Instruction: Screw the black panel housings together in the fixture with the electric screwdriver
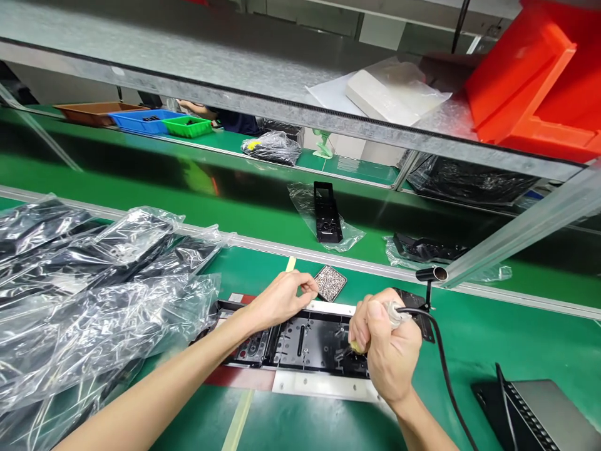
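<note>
My right hand [392, 354] is wrapped around a corded electric screwdriver [395, 314], its lower end pointing down at the right part of a long black plastic housing [293, 344]. The tip is hard to make out behind my fingers. My left hand [286, 294] hovers over the housing's far edge with thumb and fingertips pinched together; anything between them is too small to see. Just beside those fingertips sits a small square tray of screws [331, 284]. The housing lies in a fixture with white and dark red edge strips [323, 384].
Bagged black parts [107, 300] are heaped on the left. A metal tube holder [431, 274] stands at the right, near the shelf post [507, 213]. The screwdriver's black cable [444, 357] trails down. Overhead runs a shelf [188, 59] with a red bin [526, 75].
</note>
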Available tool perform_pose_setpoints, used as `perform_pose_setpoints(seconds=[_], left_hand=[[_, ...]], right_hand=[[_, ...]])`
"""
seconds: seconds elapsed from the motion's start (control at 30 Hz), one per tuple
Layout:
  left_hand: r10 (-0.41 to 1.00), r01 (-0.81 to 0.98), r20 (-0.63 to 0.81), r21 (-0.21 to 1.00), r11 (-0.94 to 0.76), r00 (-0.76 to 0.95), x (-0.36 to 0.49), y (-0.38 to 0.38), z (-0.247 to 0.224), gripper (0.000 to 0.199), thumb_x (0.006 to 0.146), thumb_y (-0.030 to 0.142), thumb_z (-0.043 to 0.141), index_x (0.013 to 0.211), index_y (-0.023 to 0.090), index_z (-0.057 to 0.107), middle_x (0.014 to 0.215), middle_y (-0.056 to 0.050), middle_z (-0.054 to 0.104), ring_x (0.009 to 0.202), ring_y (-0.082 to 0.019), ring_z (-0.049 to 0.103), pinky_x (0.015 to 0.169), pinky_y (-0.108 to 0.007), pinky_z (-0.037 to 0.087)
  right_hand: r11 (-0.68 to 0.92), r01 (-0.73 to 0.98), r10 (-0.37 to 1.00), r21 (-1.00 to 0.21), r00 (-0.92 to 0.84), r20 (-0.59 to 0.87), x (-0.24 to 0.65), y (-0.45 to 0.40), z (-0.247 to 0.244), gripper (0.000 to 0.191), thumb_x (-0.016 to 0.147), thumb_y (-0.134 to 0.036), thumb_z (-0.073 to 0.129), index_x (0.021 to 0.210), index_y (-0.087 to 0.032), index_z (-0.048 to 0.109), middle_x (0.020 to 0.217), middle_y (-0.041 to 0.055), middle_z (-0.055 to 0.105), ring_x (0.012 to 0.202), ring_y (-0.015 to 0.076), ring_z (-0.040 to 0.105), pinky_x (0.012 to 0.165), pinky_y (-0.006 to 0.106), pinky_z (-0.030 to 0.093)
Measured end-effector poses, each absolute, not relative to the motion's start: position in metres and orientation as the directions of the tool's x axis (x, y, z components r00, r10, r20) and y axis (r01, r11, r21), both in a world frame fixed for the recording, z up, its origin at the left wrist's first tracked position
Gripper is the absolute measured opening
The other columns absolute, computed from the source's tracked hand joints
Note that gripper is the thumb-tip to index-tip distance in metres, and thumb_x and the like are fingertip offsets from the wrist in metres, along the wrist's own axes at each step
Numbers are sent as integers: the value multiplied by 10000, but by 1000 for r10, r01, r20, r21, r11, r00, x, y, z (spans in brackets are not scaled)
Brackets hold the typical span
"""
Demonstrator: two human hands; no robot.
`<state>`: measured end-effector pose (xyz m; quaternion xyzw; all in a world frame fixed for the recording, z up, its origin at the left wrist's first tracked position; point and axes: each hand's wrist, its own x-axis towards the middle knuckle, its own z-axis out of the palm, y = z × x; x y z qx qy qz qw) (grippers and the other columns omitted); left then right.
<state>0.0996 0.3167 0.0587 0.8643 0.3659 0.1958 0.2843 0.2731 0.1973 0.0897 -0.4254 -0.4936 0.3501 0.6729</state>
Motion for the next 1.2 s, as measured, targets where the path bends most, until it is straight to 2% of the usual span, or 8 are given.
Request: perform_pose_setpoints(seconds=[0.17,0.37,0.57,0.67,0.77,0.93,1.2], left_hand=[[667,457,171,605,-652,726,83,283,53,270,1043,259,448,921,187,678,919,-37,709,929,-194,593,848,-326,470],[536,412,246,414,-812,808,81,273,43,319,1060,215,394,893,159,660,885,-72,669,893,-205,542,773,-337,472],[471,372,304,332,-867,828,80,271,43,266,1019,92,422,961,166,671,884,-68,661,878,-200,550,744,-325,484],[457,355,322,329,-875,829,79,270,43,267,1009,74,433,991,172,681,885,-69,667,882,-197,565,740,-323,496],[481,360,324,369,-857,814,77,270,44,228,1024,132,456,1032,170,681,916,-71,683,893,-197,573,752,-328,514],[507,359,347,410,-838,789,66,266,38,225,1030,179,483,1192,164,638,961,-72,702,938,-207,582,774,-343,542],[437,335,362,312,-889,823,61,263,23,265,1012,99,471,1229,167,607,1087,-71,699,1010,-206,570,894,-378,536]], right_hand=[[409,-14,880,-913,270,390,273,196,89,279,1018,-283,558,762,-217,470,559,-70,458,483,86,462,454,248,381],[402,-11,881,-916,278,383,272,198,90,283,1015,-296,558,757,-222,469,559,-69,456,480,97,464,432,250,367],[412,21,870,-911,288,400,272,197,92,289,1015,-289,556,747,-222,473,551,-68,457,473,100,478,430,251,369],[414,27,868,-910,288,403,272,197,93,285,1015,-283,556,749,-222,474,550,-69,455,476,101,482,429,250,365],[419,28,867,-908,284,409,271,197,93,285,1020,-278,548,750,-221,477,550,-67,456,483,102,488,432,250,363],[420,24,868,-907,280,410,272,196,92,277,1021,-274,548,756,-219,486,563,-65,463,482,96,471,438,254,364],[408,23,871,-913,291,396,272,195,90,281,1008,-296,569,753,-220,478,558,-61,464,480,100,475,432,250,370]])
